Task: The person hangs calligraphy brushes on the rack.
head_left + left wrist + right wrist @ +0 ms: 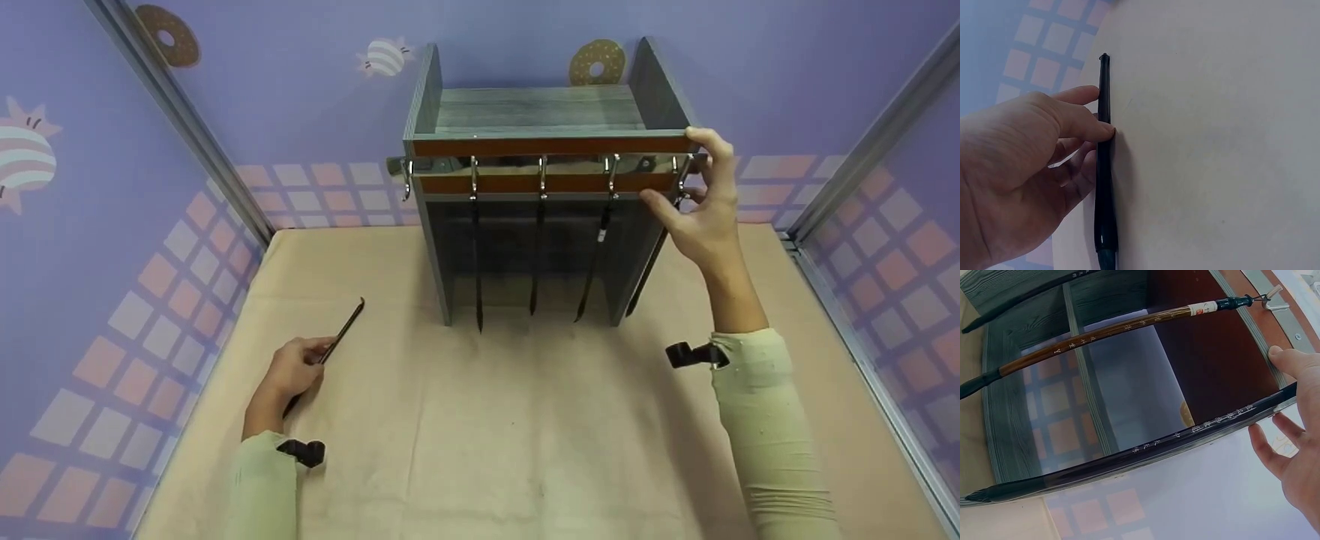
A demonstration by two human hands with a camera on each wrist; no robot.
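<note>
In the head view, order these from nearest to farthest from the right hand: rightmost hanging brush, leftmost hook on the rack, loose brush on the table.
1. Rightmost hanging brush, beside the right hand.
2. Leftmost hook, at the rack's far left end.
3. Loose brush, on the table by the left hand.

Both arms wear pale cream long sleeves, creased at the forearm; a small black wrist camera mount sits at each cuff; left hand (294, 367) and right hand (701, 214) bare.

Beige table (525, 450), grey wooden rack (540, 112) standing, black brush (341, 334) lying
</note>
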